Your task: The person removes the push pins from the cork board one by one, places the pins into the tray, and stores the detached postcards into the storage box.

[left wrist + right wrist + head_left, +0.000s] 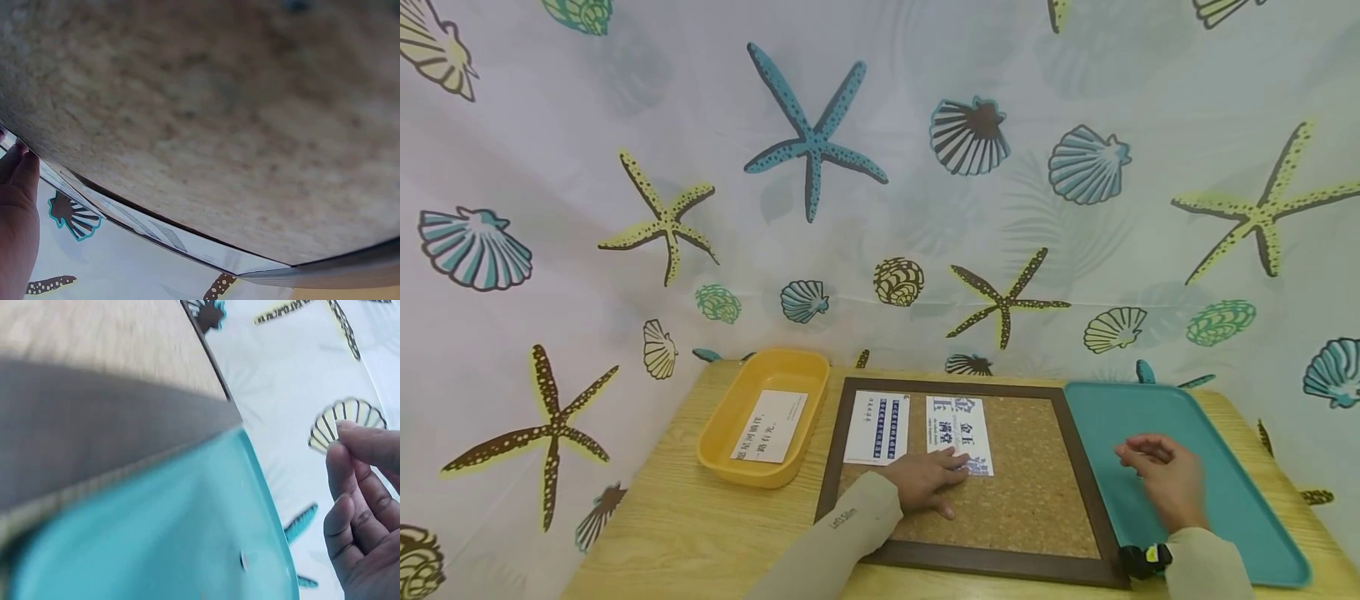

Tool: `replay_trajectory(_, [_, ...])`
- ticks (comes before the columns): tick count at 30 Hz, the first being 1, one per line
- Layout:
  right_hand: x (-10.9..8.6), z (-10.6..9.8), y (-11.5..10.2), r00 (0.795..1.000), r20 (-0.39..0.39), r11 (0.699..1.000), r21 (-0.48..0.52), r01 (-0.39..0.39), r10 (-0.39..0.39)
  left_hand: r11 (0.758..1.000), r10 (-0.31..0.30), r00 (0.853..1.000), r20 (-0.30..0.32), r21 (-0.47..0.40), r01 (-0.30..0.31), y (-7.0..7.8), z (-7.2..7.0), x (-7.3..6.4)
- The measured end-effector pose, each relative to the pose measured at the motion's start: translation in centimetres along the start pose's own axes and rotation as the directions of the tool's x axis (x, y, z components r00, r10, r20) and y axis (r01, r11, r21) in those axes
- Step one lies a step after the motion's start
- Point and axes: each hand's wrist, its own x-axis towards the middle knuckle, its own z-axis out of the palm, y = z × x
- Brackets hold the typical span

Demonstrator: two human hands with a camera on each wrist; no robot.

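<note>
In the head view, the left hand (927, 481), fingers extended, presses the right-hand printed card (951, 425) against the framed corkboard (1030, 492), while the right hand (1167, 482) is over the teal tray (1116, 408), fingertips drawn together (contents, if any, cannot be told). The left wrist view shows fingers (26, 175) at the cork's edge. In the right wrist view, a small unidentified object (243, 560) lies on the tray.

The bin (752, 477) is yellow, the tray (1150, 408) teal. The cork (1030, 500) is speckled tan, its frame (1000, 568) dark brown. The cards (877, 427) are white, two printed in blue. The counter (685, 533) is pale woodgrain, the curtain (895, 50) white with blue, yellow, green and brown shells (1088, 167) and starfish (813, 145).
</note>
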Motion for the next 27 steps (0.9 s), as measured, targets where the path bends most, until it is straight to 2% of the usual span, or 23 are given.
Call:
replay_trajectory(8, [-0.9, -2.7, 1.9, 0.995, -0.07, 0.992, -0.101, -0.076, 0.069, 1.0, -0.012, 1.0, 0.015, -0.005, 0.013, 0.0, 0.0, 0.0])
replay_trajectory(13, [-1.0, -3.6, 3.0, 0.988, -0.128, 0.973, -0.204, -0.107, 0.082, 1.0, -0.009, 1.0, 0.01, 0.003, 0.009, 0.1, 0.0, 0.0])
replay_trajectory(17, [-1.0, -3.9, 3.7, 0.986, -0.141, 0.957, -0.264, -0.12, 0.085, 1.0, -0.01, 1.0, 0.008, 0.007, 0.01, 0.2, -0.1, -0.1])
replay_trajectory(27, [-1.0, -3.9, 4.4, 0.986, -0.128, 0.95, -0.278, -0.143, 0.111, 1.0, -0.004, 1.0, 0.015, -0.015, 0.004, 0.1, -0.2, -0.1])
